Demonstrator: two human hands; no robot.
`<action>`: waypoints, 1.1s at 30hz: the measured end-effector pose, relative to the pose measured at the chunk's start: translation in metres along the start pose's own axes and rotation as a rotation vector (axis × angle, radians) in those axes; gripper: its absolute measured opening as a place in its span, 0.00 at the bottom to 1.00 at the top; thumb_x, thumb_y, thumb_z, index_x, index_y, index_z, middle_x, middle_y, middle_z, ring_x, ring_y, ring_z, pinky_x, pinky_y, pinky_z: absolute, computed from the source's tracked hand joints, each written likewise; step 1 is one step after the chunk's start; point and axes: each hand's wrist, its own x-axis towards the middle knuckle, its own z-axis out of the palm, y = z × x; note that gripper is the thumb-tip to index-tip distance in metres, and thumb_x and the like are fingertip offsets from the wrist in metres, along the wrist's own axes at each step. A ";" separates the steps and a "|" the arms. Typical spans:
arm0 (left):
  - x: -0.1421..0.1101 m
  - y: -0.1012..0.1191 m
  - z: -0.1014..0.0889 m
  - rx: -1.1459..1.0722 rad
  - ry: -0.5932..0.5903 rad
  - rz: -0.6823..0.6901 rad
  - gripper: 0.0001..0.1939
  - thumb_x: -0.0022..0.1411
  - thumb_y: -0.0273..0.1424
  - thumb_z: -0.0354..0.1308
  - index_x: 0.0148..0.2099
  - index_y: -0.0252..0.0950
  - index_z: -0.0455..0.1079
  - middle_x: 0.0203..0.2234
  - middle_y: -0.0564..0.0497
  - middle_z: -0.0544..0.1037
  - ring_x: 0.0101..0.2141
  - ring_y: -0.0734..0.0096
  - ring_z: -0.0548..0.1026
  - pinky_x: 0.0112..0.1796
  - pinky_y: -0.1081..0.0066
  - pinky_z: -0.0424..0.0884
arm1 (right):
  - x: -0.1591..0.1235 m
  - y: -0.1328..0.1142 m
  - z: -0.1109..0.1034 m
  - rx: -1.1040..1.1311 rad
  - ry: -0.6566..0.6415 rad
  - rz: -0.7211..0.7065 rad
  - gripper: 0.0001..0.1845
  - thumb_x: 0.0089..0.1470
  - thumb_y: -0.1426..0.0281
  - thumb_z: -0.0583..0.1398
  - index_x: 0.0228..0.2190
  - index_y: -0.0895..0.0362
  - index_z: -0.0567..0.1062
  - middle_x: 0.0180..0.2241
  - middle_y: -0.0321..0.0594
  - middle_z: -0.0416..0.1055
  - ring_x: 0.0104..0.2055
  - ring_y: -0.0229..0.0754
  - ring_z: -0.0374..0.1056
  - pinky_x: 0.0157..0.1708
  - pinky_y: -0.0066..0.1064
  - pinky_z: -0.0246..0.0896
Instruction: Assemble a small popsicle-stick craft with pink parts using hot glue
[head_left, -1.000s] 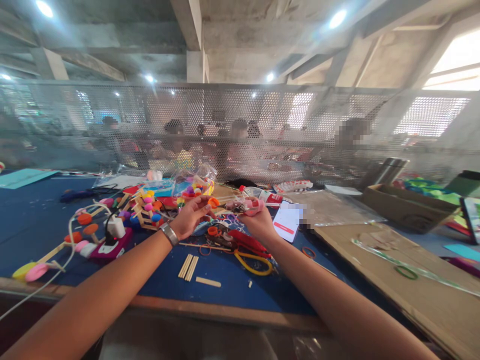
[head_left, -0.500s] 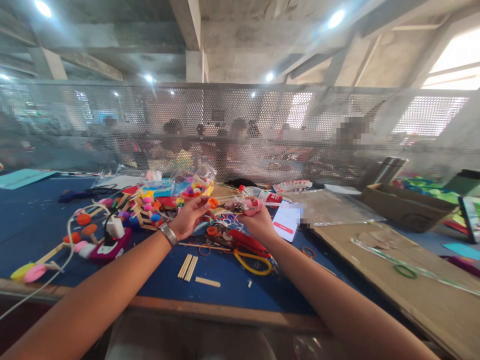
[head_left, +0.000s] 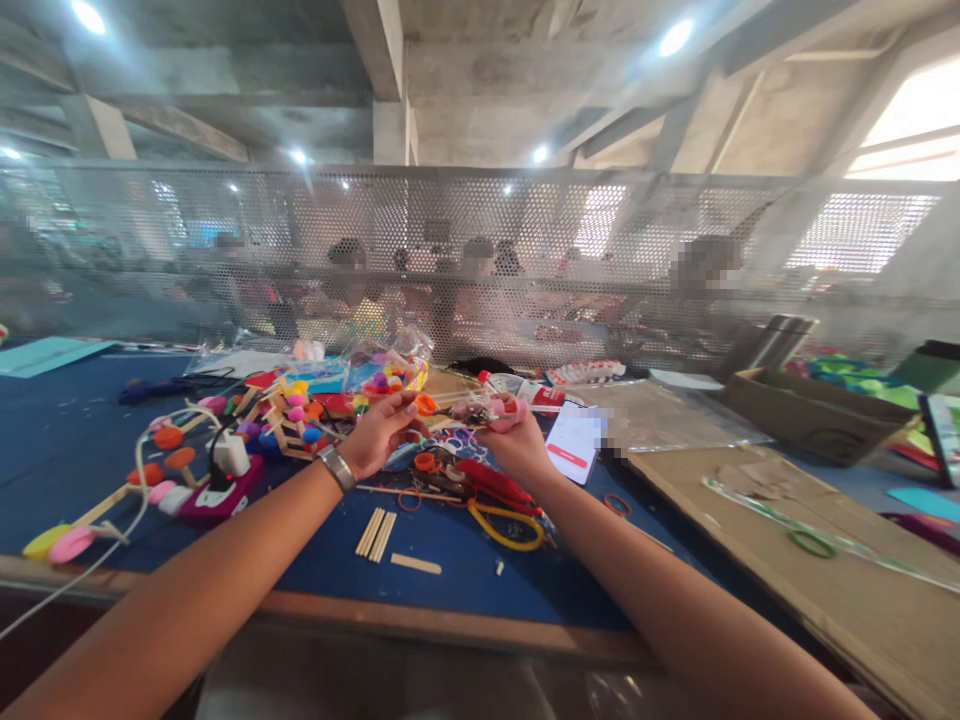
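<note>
Over the cluttered middle of the table, my left hand (head_left: 381, 432), with a metal band on its wrist, pinches an orange bottle cap (head_left: 425, 404) between thumb and fingers. Just to its right, my right hand (head_left: 516, 440) is closed around a pink-handled tool (head_left: 510, 412); the fingers hide most of it and its kind is unclear. Its dull front part points towards the cap, and whether they touch cannot be made out. Below the hands lie another orange cap (head_left: 425, 462), a red-handled tool (head_left: 491, 483) and a yellow loop (head_left: 510, 527).
Several wooden sticks (head_left: 375, 535) lie near the front edge. At left are a purple power strip (head_left: 225, 490) with a white plug and stick-and-cap constructions (head_left: 292, 415). A phone (head_left: 571, 440), a bottle (head_left: 525, 388), cardboard (head_left: 720, 520) and a cardboard box (head_left: 817, 410) occupy the right.
The orange cap in my left hand has turned slightly, showing more of its rim. Both hands stay in nearly the same place.
</note>
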 end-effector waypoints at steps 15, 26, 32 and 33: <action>0.000 0.000 -0.001 -0.002 -0.011 0.011 0.15 0.54 0.32 0.67 0.43 0.35 0.71 0.32 0.51 0.74 0.29 0.72 0.78 0.31 0.74 0.69 | -0.001 -0.004 0.000 0.000 0.014 0.022 0.12 0.32 0.72 0.59 0.27 0.54 0.69 0.29 0.38 0.76 0.33 0.45 0.71 0.35 0.35 0.65; 0.001 -0.001 -0.001 -0.018 -0.026 0.016 0.16 0.53 0.33 0.68 0.42 0.34 0.70 0.32 0.52 0.75 0.29 0.72 0.78 0.29 0.74 0.69 | 0.000 -0.001 -0.001 -0.019 0.044 0.036 0.13 0.32 0.71 0.60 0.28 0.55 0.68 0.27 0.36 0.72 0.30 0.44 0.68 0.32 0.34 0.62; 0.001 -0.001 -0.001 -0.026 -0.037 0.019 0.16 0.53 0.34 0.67 0.42 0.34 0.69 0.30 0.53 0.74 0.28 0.73 0.78 0.29 0.74 0.69 | 0.000 0.001 -0.001 -0.016 0.044 0.031 0.14 0.33 0.71 0.60 0.28 0.55 0.68 0.27 0.37 0.73 0.30 0.44 0.68 0.32 0.34 0.62; 0.001 -0.001 -0.001 -0.028 -0.039 0.018 0.16 0.53 0.34 0.68 0.42 0.34 0.69 0.30 0.53 0.75 0.28 0.73 0.78 0.29 0.74 0.69 | 0.000 0.001 -0.001 -0.014 0.042 0.030 0.13 0.33 0.71 0.60 0.28 0.55 0.68 0.27 0.37 0.73 0.31 0.44 0.69 0.32 0.34 0.63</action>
